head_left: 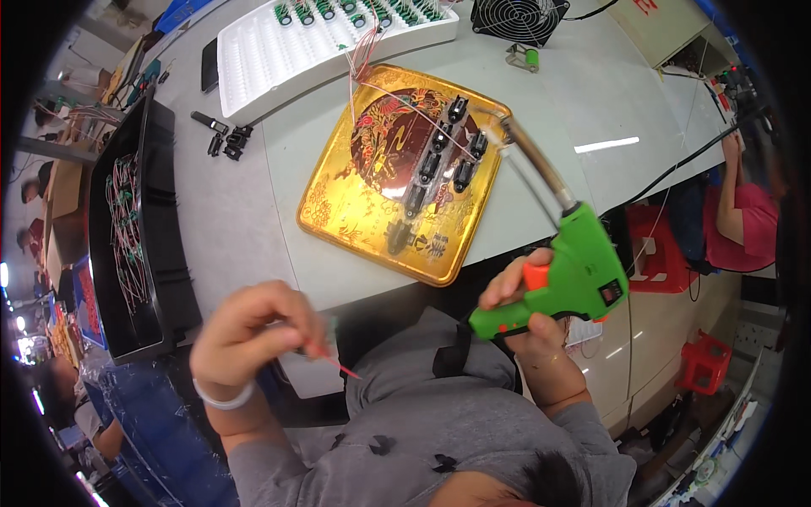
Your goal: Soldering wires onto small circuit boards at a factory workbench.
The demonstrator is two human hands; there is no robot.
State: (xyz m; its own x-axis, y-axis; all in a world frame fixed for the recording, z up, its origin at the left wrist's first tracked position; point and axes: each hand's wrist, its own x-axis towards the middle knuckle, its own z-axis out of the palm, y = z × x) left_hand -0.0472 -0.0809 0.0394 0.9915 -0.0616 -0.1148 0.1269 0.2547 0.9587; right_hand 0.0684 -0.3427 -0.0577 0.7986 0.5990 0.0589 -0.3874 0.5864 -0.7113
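Observation:
My left hand [241, 334], with a white band at the wrist, is raised beyond the table's near edge. Its fingers pinch a red wire [342, 365]; whatever small piece is at the wire's upper end is blurred. In my right hand [545, 342] is a green soldering gun [587, 253] with an orange trigger, my fingers wrapped round its handle. The gun's metal tip points up and left, over the right edge of a gold tin [325, 203]. Several small black plastic housings [414, 201] stand on the tin, and thin pink and white wires [397, 97] trail across it.
A white foam tray [253, 63] holds several green round components at the back. Left stands a black bin [156, 287] of wired parts, near loose black pieces [228, 144]. A fan [519, 19] and solder reel [530, 57] sit far right. Another person [748, 224] is at right.

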